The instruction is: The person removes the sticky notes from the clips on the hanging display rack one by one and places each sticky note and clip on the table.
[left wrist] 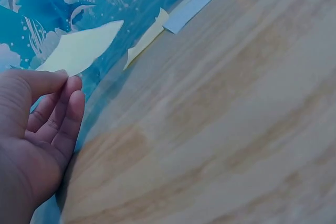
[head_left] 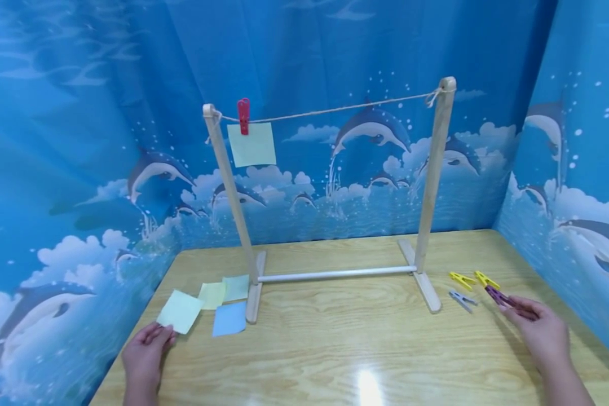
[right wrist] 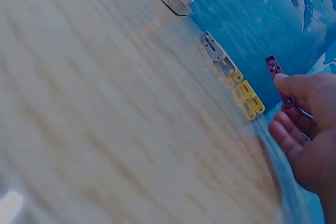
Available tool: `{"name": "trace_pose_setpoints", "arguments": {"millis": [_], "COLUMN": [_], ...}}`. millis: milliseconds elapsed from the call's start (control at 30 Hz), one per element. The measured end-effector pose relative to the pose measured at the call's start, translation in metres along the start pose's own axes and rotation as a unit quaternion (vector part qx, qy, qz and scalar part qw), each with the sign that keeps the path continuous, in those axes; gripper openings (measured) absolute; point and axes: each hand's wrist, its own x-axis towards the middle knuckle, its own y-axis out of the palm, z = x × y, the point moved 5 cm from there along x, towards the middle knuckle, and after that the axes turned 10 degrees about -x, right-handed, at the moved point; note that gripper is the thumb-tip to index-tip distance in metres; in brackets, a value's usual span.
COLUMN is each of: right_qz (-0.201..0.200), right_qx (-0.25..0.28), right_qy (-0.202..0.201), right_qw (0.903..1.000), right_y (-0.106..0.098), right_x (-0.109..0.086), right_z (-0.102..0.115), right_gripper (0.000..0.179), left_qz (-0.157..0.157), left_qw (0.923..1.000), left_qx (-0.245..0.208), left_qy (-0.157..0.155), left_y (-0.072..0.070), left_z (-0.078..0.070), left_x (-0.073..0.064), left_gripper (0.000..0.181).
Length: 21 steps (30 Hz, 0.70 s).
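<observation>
My left hand [head_left: 146, 351] pinches a pale green paper square [head_left: 180, 312] by its near edge, thumb on top; the left wrist view has the sheet raised above the table. On the right, my right hand [head_left: 540, 330] holds a purple clothespin [head_left: 498, 296] between thumb and fingers. Beyond it lie two yellow clothespins [head_left: 462, 280] and a grey clothespin [head_left: 463, 301]. Near the left hand rest a yellowish paper square [head_left: 212, 296], a light green one [head_left: 236, 287] and a blue one [head_left: 229, 319]. A red clothespin [head_left: 243, 117] fixes another pale green square [head_left: 252, 145] to the string.
A wooden stand with a left post [head_left: 233, 192] and a right post [head_left: 435, 180] carries the string [head_left: 330, 110]. A white bar [head_left: 337, 274] joins its feet low over the table [head_left: 330, 344]. Blue dolphin-print curtains [head_left: 304, 51] enclose the back and sides.
</observation>
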Motion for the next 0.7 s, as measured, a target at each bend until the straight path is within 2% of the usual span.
{"name": "trace_pose_setpoints", "arguments": {"millis": [100,200,300,367,500,700], "right_qz": [-0.007,-0.009,-0.003,0.003,0.01,0.016], "right_qx": [-0.072,-0.104,-0.144,-0.167,-0.195,-0.218], "right_qy": [-0.019,-0.034,-0.039,-0.044,-0.053,-0.061], "right_qw": [0.9972,0.994,0.9887,0.985,0.9793,0.9739], "right_y": [0.001,0.0024,0.0041,0.0058,0.0078,0.0096], "right_x": [0.0002,0.0017,0.004,0.0051,0.0061,0.0056], "right_z": [-0.0015,-0.0043,-0.0075,-0.0085,-0.0089,-0.0069], "right_gripper": [0.061,0.062,0.062,0.063,0.066,0.066], "left_qz": [0.004,0.013,0.021,0.022,0.026,0.028], "left_qw": [0.9991,0.9941,0.9827,0.9753,0.9675,0.959], "left_qx": [0.042,0.105,0.176,0.206,0.228,0.255], "left_qy": [0.008,0.025,0.055,0.076,0.106,0.121], "left_y": [-0.0002,0.0016,0.0044,0.0054,0.0064,0.0069], "left_z": [0.0039,0.0066,0.0066,0.0058,0.0039,0.0026], "left_x": [0.0031,0.005,0.0043,0.0028,-0.0006,-0.0039], "left_gripper": [0.047,0.051,0.051,0.05,0.047,0.048]}}
